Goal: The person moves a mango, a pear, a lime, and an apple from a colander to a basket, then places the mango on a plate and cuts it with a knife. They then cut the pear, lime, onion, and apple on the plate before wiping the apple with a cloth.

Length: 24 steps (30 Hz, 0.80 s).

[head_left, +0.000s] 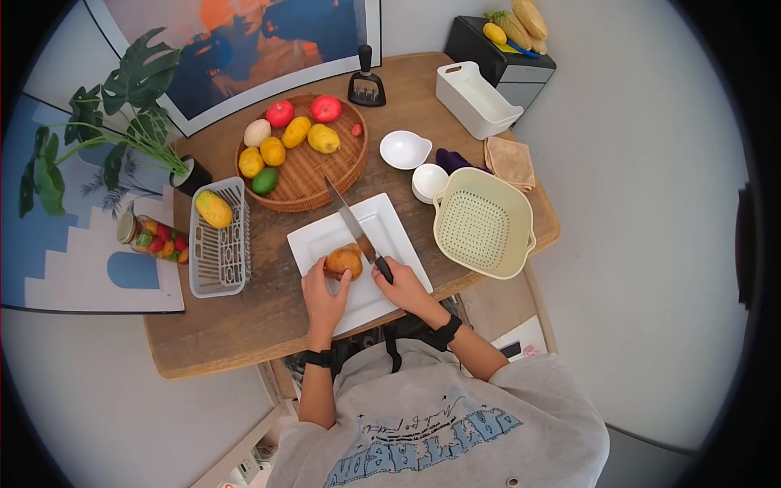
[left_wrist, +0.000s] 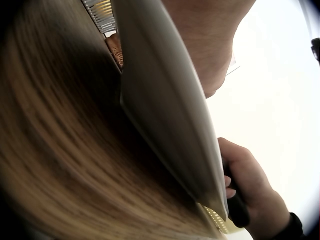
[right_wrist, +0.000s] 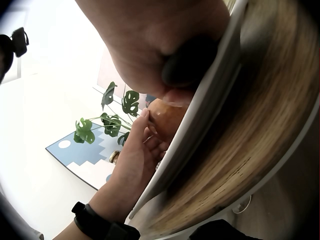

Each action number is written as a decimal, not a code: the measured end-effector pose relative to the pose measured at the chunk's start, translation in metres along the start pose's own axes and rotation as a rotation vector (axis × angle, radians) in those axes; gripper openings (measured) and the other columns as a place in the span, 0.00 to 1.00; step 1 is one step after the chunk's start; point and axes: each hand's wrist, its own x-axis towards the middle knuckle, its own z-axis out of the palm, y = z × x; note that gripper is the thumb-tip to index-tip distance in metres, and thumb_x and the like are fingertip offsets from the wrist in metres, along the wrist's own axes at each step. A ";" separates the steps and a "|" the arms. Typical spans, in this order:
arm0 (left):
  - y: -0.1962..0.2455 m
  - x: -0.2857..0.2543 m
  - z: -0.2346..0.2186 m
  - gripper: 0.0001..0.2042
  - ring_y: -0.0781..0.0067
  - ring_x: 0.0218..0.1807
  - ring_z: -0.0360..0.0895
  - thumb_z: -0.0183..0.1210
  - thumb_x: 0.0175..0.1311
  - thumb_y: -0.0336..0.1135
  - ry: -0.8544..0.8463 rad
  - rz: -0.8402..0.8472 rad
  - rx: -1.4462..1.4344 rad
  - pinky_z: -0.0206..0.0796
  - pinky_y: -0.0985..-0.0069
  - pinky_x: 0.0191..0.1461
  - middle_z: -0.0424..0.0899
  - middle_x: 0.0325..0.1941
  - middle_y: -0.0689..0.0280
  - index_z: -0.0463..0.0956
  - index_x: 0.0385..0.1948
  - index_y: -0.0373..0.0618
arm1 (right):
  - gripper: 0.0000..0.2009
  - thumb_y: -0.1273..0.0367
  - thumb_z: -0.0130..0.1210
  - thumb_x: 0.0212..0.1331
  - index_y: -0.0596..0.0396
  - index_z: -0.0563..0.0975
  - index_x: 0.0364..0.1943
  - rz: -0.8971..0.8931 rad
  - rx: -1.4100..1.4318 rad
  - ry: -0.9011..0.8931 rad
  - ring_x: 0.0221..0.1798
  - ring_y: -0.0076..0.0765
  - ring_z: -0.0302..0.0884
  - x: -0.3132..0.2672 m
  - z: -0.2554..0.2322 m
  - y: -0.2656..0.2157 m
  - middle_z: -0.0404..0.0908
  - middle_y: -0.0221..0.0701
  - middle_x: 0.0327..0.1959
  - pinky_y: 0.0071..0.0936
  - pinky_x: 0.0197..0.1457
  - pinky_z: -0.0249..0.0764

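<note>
On a square white plate (head_left: 399,236) lies a round orange-brown piece of produce (head_left: 345,260), smooth and slightly mottled. My left hand (head_left: 324,301) holds it at its near left side, thumb and fingers spread around it. In my right hand (head_left: 404,286) is the black handle of a kitchen knife (head_left: 351,221). Its long blade slants up and left over the plate, passing just right of the produce. The right wrist view shows the produce (right_wrist: 167,119) between the left fingers and the right hand. From the left wrist, the plate's edge hides the produce.
Beyond the plate sits a wicker tray (head_left: 313,191) of fruit. At left stand a grey basket (head_left: 244,272) with a yellow fruit and a jar (head_left: 154,237). To the right are a cream colander (head_left: 527,254), white bowls (head_left: 405,150), a cloth (head_left: 510,163) and a white bin (head_left: 480,114).
</note>
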 end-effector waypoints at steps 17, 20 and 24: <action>0.000 0.002 -0.003 0.26 0.50 0.51 0.78 0.67 0.62 0.44 -0.005 -0.001 -0.026 0.62 0.60 0.60 0.82 0.49 0.49 0.73 0.55 0.32 | 0.09 0.68 0.56 0.66 0.62 0.76 0.41 0.040 -0.041 -0.005 0.33 0.50 0.84 0.001 0.001 -0.007 0.83 0.46 0.31 0.37 0.39 0.77; 0.001 0.002 -0.003 0.26 0.50 0.51 0.78 0.67 0.62 0.44 -0.006 -0.003 -0.025 0.62 0.60 0.60 0.82 0.48 0.50 0.73 0.55 0.32 | 0.09 0.68 0.56 0.66 0.62 0.76 0.41 0.021 -0.041 0.004 0.33 0.50 0.84 0.001 0.001 -0.005 0.83 0.45 0.31 0.37 0.39 0.77; 0.000 0.002 -0.002 0.26 0.50 0.51 0.78 0.67 0.63 0.44 0.003 0.010 -0.013 0.62 0.60 0.60 0.82 0.48 0.50 0.73 0.55 0.32 | 0.10 0.66 0.56 0.67 0.61 0.76 0.40 -0.008 -0.020 0.031 0.28 0.40 0.80 0.000 0.002 -0.005 0.80 0.43 0.25 0.33 0.36 0.74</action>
